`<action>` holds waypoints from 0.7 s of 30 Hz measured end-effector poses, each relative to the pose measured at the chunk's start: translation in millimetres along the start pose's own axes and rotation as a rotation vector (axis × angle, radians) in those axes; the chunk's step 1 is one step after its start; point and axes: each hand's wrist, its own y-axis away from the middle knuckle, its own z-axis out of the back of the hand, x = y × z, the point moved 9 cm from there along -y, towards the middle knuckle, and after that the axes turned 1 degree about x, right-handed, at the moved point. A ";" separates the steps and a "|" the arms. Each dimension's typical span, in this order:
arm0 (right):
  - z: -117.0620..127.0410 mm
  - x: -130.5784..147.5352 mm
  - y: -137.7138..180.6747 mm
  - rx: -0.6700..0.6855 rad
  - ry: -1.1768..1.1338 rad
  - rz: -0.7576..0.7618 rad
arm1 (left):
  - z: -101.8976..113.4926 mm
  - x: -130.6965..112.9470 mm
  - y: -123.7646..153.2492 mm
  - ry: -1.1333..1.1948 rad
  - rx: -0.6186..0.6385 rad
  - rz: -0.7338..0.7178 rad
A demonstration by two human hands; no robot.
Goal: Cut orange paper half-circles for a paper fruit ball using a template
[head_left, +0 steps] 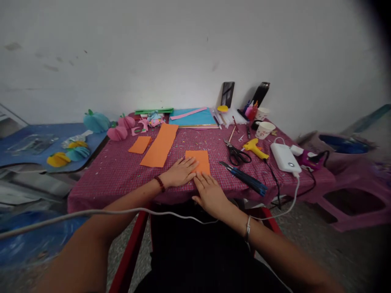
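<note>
Grip: left hand (179,172) and right hand (211,194) both lie palm down, fingers extended, on the small orange paper (198,156) near the front edge of the desk (113,181). A red checked cloth (183,138), littered with fine paper scraps, covers this surface. A longer orange strip (160,146) lies left of the hands; a dark blue knife (247,180), black scissors (236,155) and a yellow glue gun (255,149) lie right. Blue sheets (192,119) rest along the back, before a marked white wall (171,49). A blue side desk (15,142) at left carries folded-paper ornaments (96,122); a pink stool (345,199) stands right, on speckled flooring (305,244)
</note>
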 end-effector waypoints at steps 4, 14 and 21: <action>-3.0 -3.8 6.6 0.011 -0.009 -0.005 | 0.3 7.9 6.9 0.001 -0.023 0.109; 23.7 -35.5 42.5 -0.066 -0.170 -0.061 | 18.3 38.6 23.2 -0.033 -0.027 0.193; 78.7 -120.1 80.8 -0.263 -0.090 -0.274 | 57.9 22.2 -31.5 0.183 -0.010 0.104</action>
